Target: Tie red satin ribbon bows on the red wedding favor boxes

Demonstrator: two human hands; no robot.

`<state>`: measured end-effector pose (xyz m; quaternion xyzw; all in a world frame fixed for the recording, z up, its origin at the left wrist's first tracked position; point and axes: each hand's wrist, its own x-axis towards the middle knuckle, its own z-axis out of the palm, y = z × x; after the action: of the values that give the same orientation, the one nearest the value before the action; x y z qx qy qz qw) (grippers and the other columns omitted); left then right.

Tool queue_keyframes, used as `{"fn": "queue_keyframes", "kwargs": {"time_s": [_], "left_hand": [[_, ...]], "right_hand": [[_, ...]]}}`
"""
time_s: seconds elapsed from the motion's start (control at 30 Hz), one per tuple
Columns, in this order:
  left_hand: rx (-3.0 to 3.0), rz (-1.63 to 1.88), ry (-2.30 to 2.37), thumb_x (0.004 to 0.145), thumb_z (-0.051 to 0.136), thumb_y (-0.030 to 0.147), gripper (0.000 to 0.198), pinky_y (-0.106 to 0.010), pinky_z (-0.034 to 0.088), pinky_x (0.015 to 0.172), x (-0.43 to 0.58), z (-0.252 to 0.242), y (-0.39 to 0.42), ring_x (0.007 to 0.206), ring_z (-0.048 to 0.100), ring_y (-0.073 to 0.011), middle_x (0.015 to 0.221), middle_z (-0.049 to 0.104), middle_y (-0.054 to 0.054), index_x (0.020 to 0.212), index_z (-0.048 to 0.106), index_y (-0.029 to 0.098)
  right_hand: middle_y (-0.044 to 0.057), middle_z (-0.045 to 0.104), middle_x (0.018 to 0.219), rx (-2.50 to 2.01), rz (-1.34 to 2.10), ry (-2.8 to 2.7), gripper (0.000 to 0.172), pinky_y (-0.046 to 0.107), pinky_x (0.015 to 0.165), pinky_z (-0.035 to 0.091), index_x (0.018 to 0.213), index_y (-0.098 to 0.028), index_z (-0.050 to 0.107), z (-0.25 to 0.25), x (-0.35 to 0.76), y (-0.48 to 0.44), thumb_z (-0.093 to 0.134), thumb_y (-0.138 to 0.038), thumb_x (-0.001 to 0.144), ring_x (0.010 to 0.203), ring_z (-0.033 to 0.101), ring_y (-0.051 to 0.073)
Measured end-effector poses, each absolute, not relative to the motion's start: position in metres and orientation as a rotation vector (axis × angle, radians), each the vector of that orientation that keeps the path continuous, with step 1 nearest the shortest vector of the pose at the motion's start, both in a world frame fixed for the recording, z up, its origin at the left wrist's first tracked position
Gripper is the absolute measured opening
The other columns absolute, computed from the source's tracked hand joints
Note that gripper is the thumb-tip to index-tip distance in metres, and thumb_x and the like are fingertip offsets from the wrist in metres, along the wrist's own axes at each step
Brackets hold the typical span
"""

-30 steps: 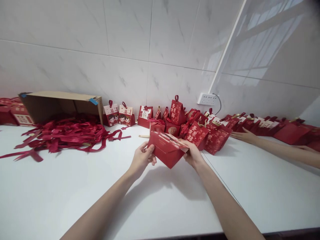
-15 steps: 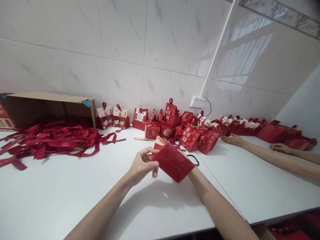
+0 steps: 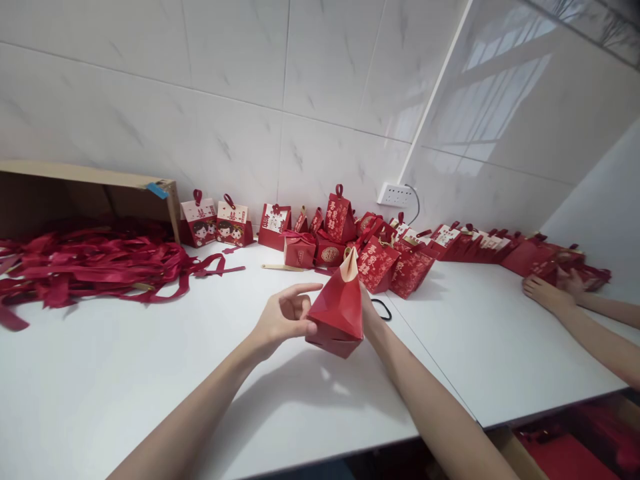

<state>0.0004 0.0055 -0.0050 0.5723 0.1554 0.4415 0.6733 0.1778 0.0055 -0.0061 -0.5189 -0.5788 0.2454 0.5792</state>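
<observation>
Left hand (image 3: pixel 285 319): thumb and forefinger spread wide in a C, other fingers curled; thumb tip against the left side of the box below.

Right hand (image 3: pixel 369 308): mostly behind the same box, at its right side; fingers hidden, so its grip cannot be told.

Item, one red folded-paper box (image 3: pixel 336 315), tapering to a pinched top with cream lining; between the two hands, tilted, its shadow lying below on the white smooth tabletop (image 3: pixel 75 393).

Item, one black thin loop (image 3: pixel 384 311), just beside the right hand, on its right.

Item, one beige flat slender stick (image 3: pixel 283 268), beyond the left hand.

Item, one cluster of finished red patterned paper boxes (image 3: pixel 379 263), beyond the right hand, some with looped handles.

Item, two red-and-cream paper boxes with cartoon faces (image 3: pixel 235 227), side by side, beyond and left of the left hand.

Item, one heap of crimson satiny ribbons (image 3: pixel 110 267), well left of the left hand, spilling from a brown cardboard carton (image 3: pixel 75 172) lying open-mouthed.

Item, a co-worker's two hands (image 3: pixel 550 293), well apart to the right of the right hand, near more red boxes.
</observation>
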Motion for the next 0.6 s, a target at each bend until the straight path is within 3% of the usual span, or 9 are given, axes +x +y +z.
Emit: {"fn": "queue_keyframes", "kwargs": {"time_s": [0.13, 0.2, 0.27, 0.4, 0.47, 0.6], "left_hand": [[1.253, 1.001, 0.334, 0.049, 0.082, 0.028, 0.077, -0.019, 0.038, 0.044, 0.001, -0.004, 0.004, 0.049, 0.051, -0.0097, 0.059, 0.057, 0.001, 0.12, 0.053, 0.017], [1.196, 1.035, 0.313, 0.056, 0.077, 0.03, 0.078, -0.017, 0.033, 0.04, 0.001, -0.002, 0.003, 0.04, 0.045, -0.0067, 0.052, 0.054, 0.005, 0.126, 0.046, 0.019], [1.118, 1.094, 0.319, 0.065, 0.069, 0.034, 0.066, -0.017, 0.032, 0.037, 0.001, 0.0, 0.005, 0.034, 0.043, -0.0066, 0.048, 0.053, 0.006, 0.124, 0.045, 0.02], [0.91, 1.305, 0.433, 0.067, 0.061, 0.034, 0.024, -0.018, 0.037, 0.037, -0.001, 0.001, 0.018, 0.036, 0.048, -0.0071, 0.052, 0.056, 0.004, 0.08, 0.056, 0.015], [0.797, 1.391, 0.504, 0.065, 0.061, 0.032, 0.02, -0.018, 0.039, 0.039, -0.002, 0.0, 0.025, 0.039, 0.049, -0.0067, 0.051, 0.052, 0.005, 0.065, 0.049, 0.015], [0.75, 1.379, 0.567, 0.064, 0.062, 0.03, 0.023, -0.02, 0.043, 0.045, -0.003, -0.006, 0.03, 0.042, 0.05, -0.0072, 0.048, 0.047, 0.007, 0.059, 0.045, 0.016]], "right_hand": [[-0.004, 0.058, 0.055, -1.129, 0.859, -1.174, 0.033, 0.02, 0.051, 0.049, 0.066, -0.021, 0.047, -0.009, 0.18, 0.011, 0.041, -0.048, 0.085, 0.051, 0.059, 0.01], [-0.003, 0.063, 0.059, -1.091, 1.004, -1.031, 0.026, 0.022, 0.054, 0.051, 0.07, -0.02, 0.053, -0.01, 0.18, 0.016, 0.049, -0.043, 0.081, 0.054, 0.061, 0.011], [-0.001, 0.066, 0.062, -1.053, 1.193, -0.831, 0.018, 0.022, 0.055, 0.052, 0.071, -0.018, 0.058, -0.008, 0.179, 0.018, 0.054, -0.034, 0.078, 0.056, 0.062, 0.012], [-0.002, 0.062, 0.055, -1.004, 1.399, -0.6, 0.008, 0.015, 0.039, 0.047, 0.069, -0.017, 0.059, 0.008, 0.177, 0.011, 0.054, -0.021, 0.074, 0.041, 0.053, 0.007], [-0.003, 0.058, 0.052, -0.984, 1.458, -0.57, 0.009, 0.012, 0.034, 0.043, 0.067, -0.017, 0.058, 0.018, 0.176, 0.004, 0.053, -0.02, 0.074, 0.035, 0.047, 0.004], [-0.005, 0.053, 0.052, -0.901, 1.565, -0.484, 0.012, 0.011, 0.035, 0.046, 0.065, -0.017, 0.054, 0.03, 0.175, -0.009, 0.057, -0.024, 0.074, 0.036, 0.047, 0.004]]}}
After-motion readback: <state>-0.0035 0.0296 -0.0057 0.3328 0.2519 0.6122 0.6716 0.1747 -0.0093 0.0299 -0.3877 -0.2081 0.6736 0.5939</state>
